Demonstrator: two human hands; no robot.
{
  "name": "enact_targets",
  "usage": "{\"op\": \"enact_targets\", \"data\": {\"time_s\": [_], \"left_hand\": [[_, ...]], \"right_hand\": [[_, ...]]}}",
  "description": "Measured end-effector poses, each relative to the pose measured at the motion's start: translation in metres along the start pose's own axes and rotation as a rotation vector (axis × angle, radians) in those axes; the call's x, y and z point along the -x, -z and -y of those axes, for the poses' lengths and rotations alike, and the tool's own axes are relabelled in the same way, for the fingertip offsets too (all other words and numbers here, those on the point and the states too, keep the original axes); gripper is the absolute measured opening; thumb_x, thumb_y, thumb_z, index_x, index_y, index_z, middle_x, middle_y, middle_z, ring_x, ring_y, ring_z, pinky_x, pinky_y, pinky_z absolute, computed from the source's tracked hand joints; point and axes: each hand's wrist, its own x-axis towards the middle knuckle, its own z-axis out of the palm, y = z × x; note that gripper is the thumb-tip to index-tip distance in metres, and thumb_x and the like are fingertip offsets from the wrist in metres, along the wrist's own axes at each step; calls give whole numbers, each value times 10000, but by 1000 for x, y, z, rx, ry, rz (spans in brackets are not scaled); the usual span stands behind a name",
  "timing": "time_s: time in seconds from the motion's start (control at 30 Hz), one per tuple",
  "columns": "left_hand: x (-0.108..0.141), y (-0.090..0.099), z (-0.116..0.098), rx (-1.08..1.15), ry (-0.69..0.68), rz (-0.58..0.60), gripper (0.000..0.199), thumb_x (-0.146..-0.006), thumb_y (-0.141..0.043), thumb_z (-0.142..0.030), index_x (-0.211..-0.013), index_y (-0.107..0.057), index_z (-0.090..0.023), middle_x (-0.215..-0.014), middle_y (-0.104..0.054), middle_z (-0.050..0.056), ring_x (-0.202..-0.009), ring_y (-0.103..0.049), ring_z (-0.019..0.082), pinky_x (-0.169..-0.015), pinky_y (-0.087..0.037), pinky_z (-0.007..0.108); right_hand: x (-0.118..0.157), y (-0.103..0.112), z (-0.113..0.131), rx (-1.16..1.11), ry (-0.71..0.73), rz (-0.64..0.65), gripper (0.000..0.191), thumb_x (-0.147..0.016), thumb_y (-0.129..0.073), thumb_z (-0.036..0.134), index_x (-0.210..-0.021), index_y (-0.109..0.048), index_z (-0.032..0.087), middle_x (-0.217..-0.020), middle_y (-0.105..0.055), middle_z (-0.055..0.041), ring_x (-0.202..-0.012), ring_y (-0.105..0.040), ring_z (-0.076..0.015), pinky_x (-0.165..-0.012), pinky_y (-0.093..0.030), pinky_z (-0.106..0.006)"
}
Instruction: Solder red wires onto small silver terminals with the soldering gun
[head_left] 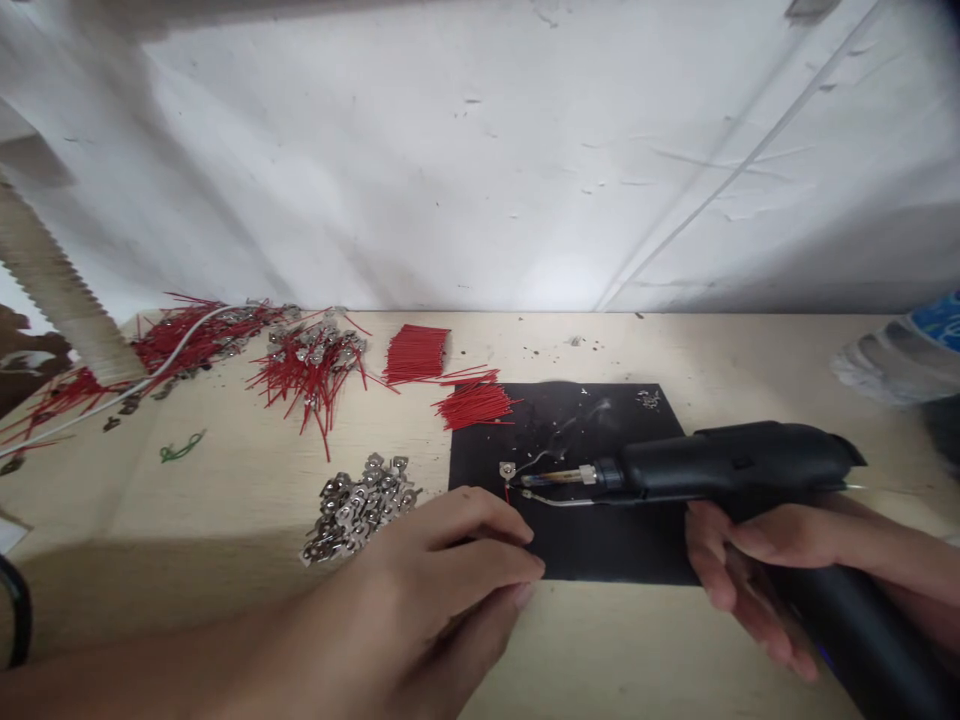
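Observation:
My right hand is wrapped round the handle of a black soldering gun, which lies level above a black mat. Its hot tip reaches left to a small metal contact plate, and the thin solder feed tube ends just below the tip. Faint smoke rises there. From the plate a short red wire runs down to the fingers of my left hand, which are pinched together at the mat's left edge. The wire's lower end is hidden behind those fingers.
Loose contact plates lie in a pile left of the mat. Red wires overlap the mat's corner, with a neat stack behind. Wired plates are heaped further left. A clear plastic container stands at right; a pale wall rises behind.

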Motion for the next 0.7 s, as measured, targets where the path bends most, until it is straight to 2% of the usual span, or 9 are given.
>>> {"op": "enact_targets", "data": {"time_s": [0.1, 0.23, 0.43, 0.6, 0.7], "left_hand": [[-1, 1, -1, 3, 7, -2, 220, -1221, -753, -58, -1228, -925, -195, -1264, -911, 35, -1067, -910, 45, -988, -690, 2], [0, 1, 0, 4, -8, -21, 230, -1208, -766, -48, -1251, -928, -205, -1268, -918, 38, -1069, -917, 56, -994, -702, 19], [-1, 1, 0, 22, -3, -9, 220, -1216, -758, -59, -1243, -915, -210, -1277, -915, 27, -1089, -910, 43, -1021, -680, 8], [1, 2, -1, 12, -13, -16, 232, -1202, -768, -42, -1261, -917, -211, -1269, -916, 36, -1083, -917, 65, -1005, -711, 36], [2, 2, -1, 17, -12, -2, 227, -1199, -774, -47, -1259, -922, -209, -1265, -914, 31, -1083, -907, 52, -1010, -693, 12]], "right_hand": [[0, -2, -1, -7, 24, 17, 541, -791, -1193, 712, -794, -982, 214, -640, -772, -89, -599, -632, -201, -587, -650, -262], [0, -4, -2, 8, 16, -9, 536, -747, -1185, 727, -770, -977, 234, -591, -744, -91, -562, -576, -211, -665, -722, -338], [1, -2, -4, -26, 19, 1, 482, -799, -1179, 688, -803, -985, 247, -601, -762, -85, -570, -593, -205, -665, -707, -315], [0, -1, -4, 13, 20, -8, 539, -780, -1160, 740, -781, -981, 231, -610, -758, -96, -560, -592, -206, -667, -722, -336], [0, -2, -1, 14, 20, 2, 541, -785, -1165, 741, -788, -991, 229, -621, -750, -84, -581, -600, -204, -670, -719, -320]]}}
